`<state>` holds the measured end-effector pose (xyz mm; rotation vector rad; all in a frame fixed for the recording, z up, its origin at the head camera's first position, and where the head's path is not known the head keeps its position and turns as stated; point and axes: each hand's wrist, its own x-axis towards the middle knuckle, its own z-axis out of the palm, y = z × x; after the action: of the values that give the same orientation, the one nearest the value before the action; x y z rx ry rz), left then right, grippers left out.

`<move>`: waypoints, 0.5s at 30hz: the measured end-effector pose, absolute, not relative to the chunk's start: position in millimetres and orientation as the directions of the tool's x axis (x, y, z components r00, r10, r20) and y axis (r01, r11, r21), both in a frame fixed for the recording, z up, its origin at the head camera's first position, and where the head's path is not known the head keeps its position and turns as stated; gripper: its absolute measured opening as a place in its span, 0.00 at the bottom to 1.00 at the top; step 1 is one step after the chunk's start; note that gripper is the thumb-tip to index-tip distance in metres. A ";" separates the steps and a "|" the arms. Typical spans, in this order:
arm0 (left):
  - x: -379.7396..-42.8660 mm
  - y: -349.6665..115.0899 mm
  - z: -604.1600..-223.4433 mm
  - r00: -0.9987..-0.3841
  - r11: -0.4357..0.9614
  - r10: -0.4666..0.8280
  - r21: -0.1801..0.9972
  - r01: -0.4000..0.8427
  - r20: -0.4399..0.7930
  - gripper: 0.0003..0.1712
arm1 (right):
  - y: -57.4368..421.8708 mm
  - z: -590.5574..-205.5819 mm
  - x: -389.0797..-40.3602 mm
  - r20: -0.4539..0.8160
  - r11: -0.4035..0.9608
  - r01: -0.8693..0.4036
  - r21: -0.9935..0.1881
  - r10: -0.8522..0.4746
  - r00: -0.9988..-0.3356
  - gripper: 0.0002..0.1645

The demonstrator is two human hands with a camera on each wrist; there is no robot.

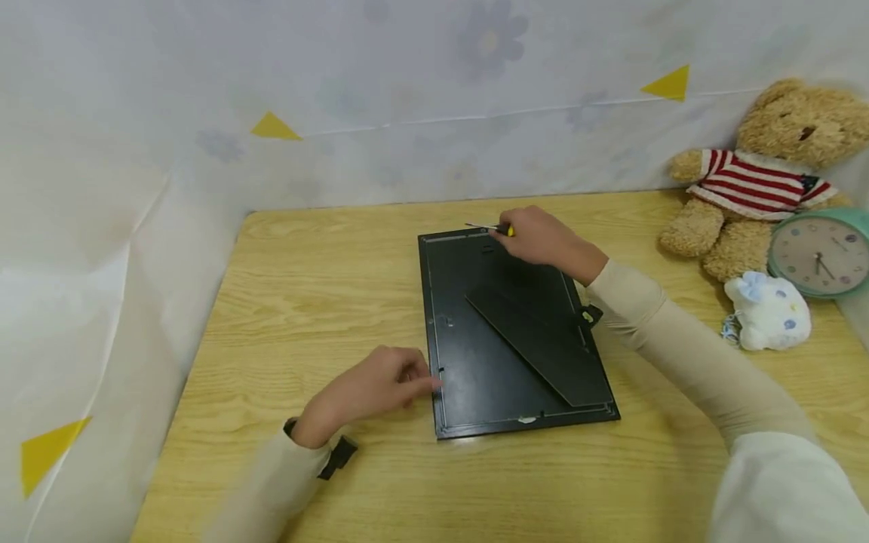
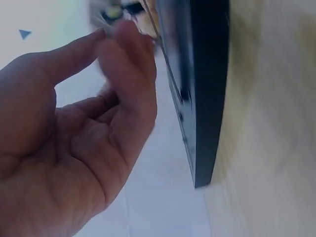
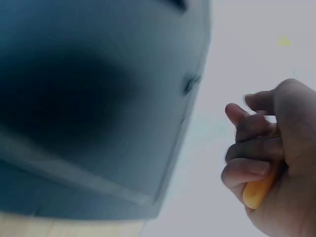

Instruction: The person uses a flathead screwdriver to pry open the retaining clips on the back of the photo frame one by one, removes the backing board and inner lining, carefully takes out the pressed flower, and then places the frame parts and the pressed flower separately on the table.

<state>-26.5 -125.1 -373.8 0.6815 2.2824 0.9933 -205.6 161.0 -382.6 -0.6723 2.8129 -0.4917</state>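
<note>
A black picture frame (image 1: 468, 385) lies face down on the table, its backing and slanted easel stand (image 1: 543, 343) uppermost. At its far edge, my right hand (image 1: 536, 235) grips a screwdriver (image 1: 483, 225), the metal shaft pointing left over the frame's top edge. The right wrist view shows fingers curled round its yellow handle (image 3: 257, 192). My left hand (image 1: 380, 385) is beside the frame's left edge, fingers loosely bent and fingertips right at the rim. In the left wrist view, the thumb and forefinger tips come close together, blurred. Small dark tabs (image 1: 441, 369) line the backing's edges.
On the right, a teddy bear (image 1: 760, 185) in a striped sweater sits behind a green round clock (image 1: 821, 253) and a white plush toy (image 1: 774, 313). A pale patterned curtain (image 1: 407, 151) rises behind the wooden table (image 1: 305, 302).
</note>
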 end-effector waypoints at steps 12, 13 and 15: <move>14.6 -104.7 -389.9 -0.751 0.779 0.579 0.489 0.393 -0.318 0.60 | 208.5 -415.9 -231.7 -0.016 0.860 -0.416 -0.294 -0.440 -0.898 0.20; 14.1 -103.8 -390.1 -0.745 0.777 0.585 0.486 0.400 -0.322 0.60 | 208.6 -416.1 -231.3 -0.013 0.861 -0.413 -0.297 -0.437 -0.900 0.21; 11.9 -102.1 -390.3 -0.741 0.778 0.590 0.470 0.417 -0.320 0.60 | 207.1 -414.7 -229.2 -0.004 0.863 -0.408 -0.299 -0.428 -0.904 0.21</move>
<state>11.9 -102.1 -390.3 0.7571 2.5124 0.5144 -229.2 207.1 -414.7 -0.6661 2.9642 -0.4517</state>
